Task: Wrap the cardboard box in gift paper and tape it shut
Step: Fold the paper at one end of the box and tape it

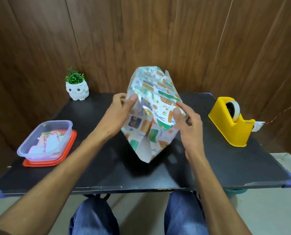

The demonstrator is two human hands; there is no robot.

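1. Along the bottom edge, two knees in blue jeans (93,217) are cut off by the frame. Bare forearms rise from both lower corners.
2. The black surface (141,175) spans the middle of the frame.
3. At the lower left of the surface, a clear plastic container (44,138) stands on a red lid (49,161). It holds paper scraps whose print is too small to read.
4. The left hand (117,114) is just left of centre. Its thumb lies on the front of the gift paper (151,106) and its fingers go behind, gripping the left edge.
5. The right hand (190,128) is just right of centre. Its thumb presses a folded edge and its curled fingers are behind, pinching the paper.
6. The wrapped parcel is at the centre of the frame, held tilted between both hands.
   - The paper is white with orange, green and blue patches, and the motifs are blurred.
   - A loose flap at the lower end shows a plain white underside.
   - The upper end is folded into angled flaps.
   - I cannot tell whether the lowest corner touches the surface.
7. The cardboard box is wholly hidden inside the paper.
8. At the right, a yellow tape dispenser (231,126) carries a tape roll (233,108).
9. At the upper left, a white owl pot (77,90) with a green plant stands on the far edge of the surface.
10. A wood-panelled wall (141,31) stands behind everything.
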